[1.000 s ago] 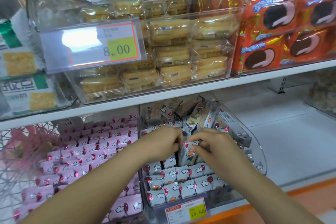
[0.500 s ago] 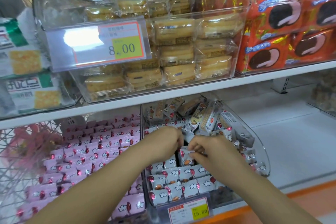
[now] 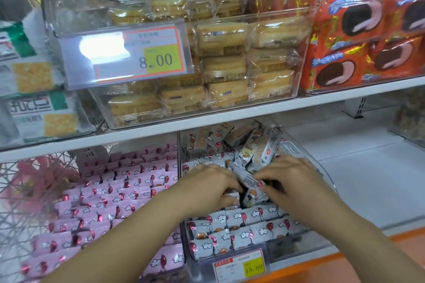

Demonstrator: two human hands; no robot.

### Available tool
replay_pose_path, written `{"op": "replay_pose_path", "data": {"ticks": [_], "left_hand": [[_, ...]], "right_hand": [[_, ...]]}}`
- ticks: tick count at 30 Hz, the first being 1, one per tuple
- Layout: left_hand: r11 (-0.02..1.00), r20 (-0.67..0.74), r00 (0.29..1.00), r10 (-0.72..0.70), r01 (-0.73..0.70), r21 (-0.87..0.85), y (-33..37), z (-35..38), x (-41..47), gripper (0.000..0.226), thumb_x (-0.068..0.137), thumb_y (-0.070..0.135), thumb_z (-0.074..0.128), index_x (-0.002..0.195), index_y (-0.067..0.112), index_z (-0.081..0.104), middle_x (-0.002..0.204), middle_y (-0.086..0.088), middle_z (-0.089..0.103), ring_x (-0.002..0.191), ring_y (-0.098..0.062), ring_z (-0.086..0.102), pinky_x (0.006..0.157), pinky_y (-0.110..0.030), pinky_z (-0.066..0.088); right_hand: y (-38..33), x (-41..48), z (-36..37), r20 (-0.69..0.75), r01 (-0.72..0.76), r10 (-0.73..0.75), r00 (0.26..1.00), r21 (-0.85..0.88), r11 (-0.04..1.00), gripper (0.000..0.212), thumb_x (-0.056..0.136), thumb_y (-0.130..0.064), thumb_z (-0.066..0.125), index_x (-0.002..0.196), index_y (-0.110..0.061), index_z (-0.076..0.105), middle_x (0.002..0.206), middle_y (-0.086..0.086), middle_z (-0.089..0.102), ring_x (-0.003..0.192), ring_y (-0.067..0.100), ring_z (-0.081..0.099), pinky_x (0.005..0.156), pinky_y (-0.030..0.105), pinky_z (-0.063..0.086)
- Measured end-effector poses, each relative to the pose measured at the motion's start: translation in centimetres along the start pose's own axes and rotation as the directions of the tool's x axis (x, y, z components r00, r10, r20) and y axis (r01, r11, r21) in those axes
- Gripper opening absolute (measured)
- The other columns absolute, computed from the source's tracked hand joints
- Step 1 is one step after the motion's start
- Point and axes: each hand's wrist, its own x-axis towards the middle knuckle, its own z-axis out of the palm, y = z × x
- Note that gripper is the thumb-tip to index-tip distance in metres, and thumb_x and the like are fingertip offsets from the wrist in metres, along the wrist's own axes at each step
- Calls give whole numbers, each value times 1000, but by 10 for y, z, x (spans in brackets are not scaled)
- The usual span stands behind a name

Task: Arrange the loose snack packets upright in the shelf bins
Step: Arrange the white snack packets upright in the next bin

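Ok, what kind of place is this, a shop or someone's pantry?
Most likely a shop's snack aisle: white shelves carry clear bins of wrapped snacks, with an 8.00 price tag and a 15.80 price tag. The left hand and right hand grip a grey packet.
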Motion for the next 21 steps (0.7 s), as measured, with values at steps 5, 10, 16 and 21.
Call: {"op": "replay_pose_path", "data": {"ticks": [5,10,16,21], "left_hand": [[995,2,999,-43,43,88,-7,6,3,36,89,44,60,124,35,58,126,10,57,120,-16,48,100,-41,41],[990,46,998,-48,42,133,-3,7,5,36,92,41,58,127,32,57,124,5,56,121,-17,44,92,-39,46],[999,102,994,-46,46,0,-8,1,-4,41,94,47,51,133,34,53,148,10,39,138,-12,29,112,-38,30],[976,51,997,-60,69,-206,-6,-11,-8,36,95,39,54,130,31,56,134,12,52,122,-8,48,104,-31,39]], "right_hand": [[0,0,6,101,3,6,995,-87,996,38,90,-51,52,127,-45,52,128,-26,54,126,0,34,104,22,9],[1,3,13,18,-7,9,1000,-95,995,38,88,-53,54,124,-44,55,119,-17,62,120,3,42,104,25,12],[1,-3,0,-121,-9,23,992,117,993,23,85,-41,64,108,-39,66,83,-24,60,81,-6,53,84,14,41],[5,-11,-22,-362,-21,216,907,472,881,31,79,-21,72,81,-49,57,67,-23,62,64,-8,61,52,4,42]]}}
